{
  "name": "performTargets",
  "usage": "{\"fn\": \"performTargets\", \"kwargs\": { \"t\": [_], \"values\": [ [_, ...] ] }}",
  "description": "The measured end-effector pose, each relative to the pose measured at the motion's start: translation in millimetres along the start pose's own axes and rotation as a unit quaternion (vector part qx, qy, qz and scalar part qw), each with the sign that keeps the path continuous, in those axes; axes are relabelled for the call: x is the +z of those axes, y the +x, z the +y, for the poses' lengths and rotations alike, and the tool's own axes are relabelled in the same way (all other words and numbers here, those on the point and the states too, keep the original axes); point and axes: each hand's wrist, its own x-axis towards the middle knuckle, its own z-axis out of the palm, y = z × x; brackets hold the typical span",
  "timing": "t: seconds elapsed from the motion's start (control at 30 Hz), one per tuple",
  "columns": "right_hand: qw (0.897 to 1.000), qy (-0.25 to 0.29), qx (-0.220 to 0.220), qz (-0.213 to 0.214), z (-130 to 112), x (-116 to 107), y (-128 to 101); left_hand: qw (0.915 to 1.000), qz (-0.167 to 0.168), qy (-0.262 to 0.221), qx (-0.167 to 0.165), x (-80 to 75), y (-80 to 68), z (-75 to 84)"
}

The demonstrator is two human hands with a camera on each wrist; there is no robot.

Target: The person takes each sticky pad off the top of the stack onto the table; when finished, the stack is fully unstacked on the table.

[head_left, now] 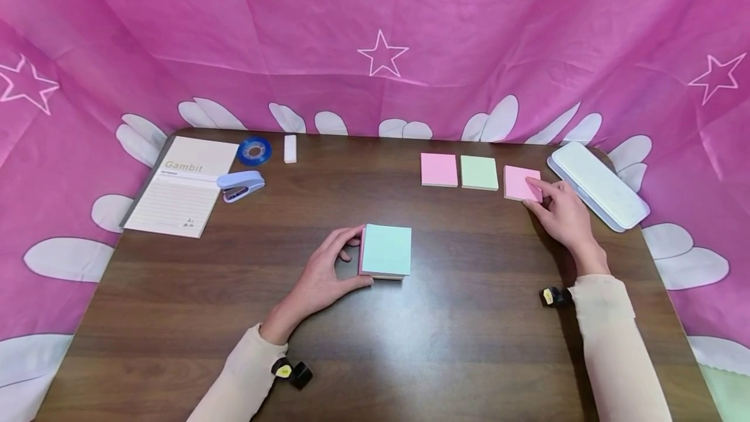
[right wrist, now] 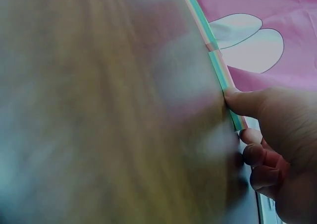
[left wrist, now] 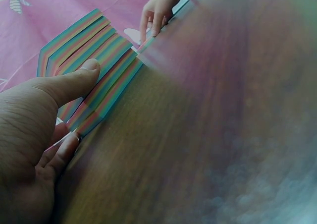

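A thick stack of sticky notes (head_left: 387, 248), mint green on top, sits near the table's middle. My left hand (head_left: 325, 272) holds its left side, thumb at the near face and fingers at the far left. Striped coloured layers of the stack (left wrist: 116, 80) show beside the thumb in the left wrist view. At the right, my right hand (head_left: 564, 213) pinches a pink sticky note pad (head_left: 518, 181), index finger on top and thumb at the near edge. A light green pad (head_left: 478, 172) and another pink pad (head_left: 439, 169) lie in a row left of it.
A white case (head_left: 599, 184) lies beyond the right hand. Toward the back left are a notebook (head_left: 181, 194), a blue tape roll (head_left: 254, 150), a lilac stapler (head_left: 241, 184) and a white eraser (head_left: 290, 148). A pink curtain (head_left: 316, 31) hangs around the wooden table's edges.
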Motion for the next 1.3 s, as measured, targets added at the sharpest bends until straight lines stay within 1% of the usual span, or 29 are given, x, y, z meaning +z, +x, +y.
{"fn": "performTargets", "kwargs": {
  "t": [0.2, 0.4, 0.63, 0.73, 0.83, 0.97, 1.1, 1.2, 1.3],
  "values": [
    [1.000, 0.002, 0.019, -0.009, 1, 3, 13, 1.0000, 0.000, 0.001, 0.000, 0.3, 0.8, 0.4],
    [0.999, -0.003, 0.038, -0.015, -1, 5, 18, 1.0000, 0.000, 0.001, 0.000, 0.1, 0.4, 1.0],
    [0.998, -0.010, 0.051, -0.017, -1, 6, 17, 1.0000, 0.000, 0.002, -0.003, -0.3, 0.0, 0.8],
    [0.999, 0.003, 0.048, -0.009, -2, 6, 15, 1.0000, 0.001, 0.003, -0.001, -0.2, -0.2, 1.2],
    [0.998, 0.025, 0.048, 0.009, -4, 6, 10, 1.0000, 0.002, 0.002, 0.003, -0.2, -0.2, 1.1],
    [0.996, 0.057, 0.055, 0.045, -14, 7, 2, 0.9999, 0.005, -0.003, 0.009, -0.4, -0.5, 0.6],
    [0.993, 0.078, 0.041, 0.080, -32, 10, -5, 0.9999, 0.005, -0.003, 0.009, -0.6, -0.5, -0.1],
    [0.992, 0.084, 0.023, 0.091, -48, 13, -11, 1.0000, 0.004, -0.002, 0.007, -0.4, -0.4, -0.6],
    [0.992, 0.090, 0.005, 0.089, -65, 16, -17, 1.0000, 0.002, -0.003, 0.004, -0.1, 0.2, -0.4]
  ]
}}
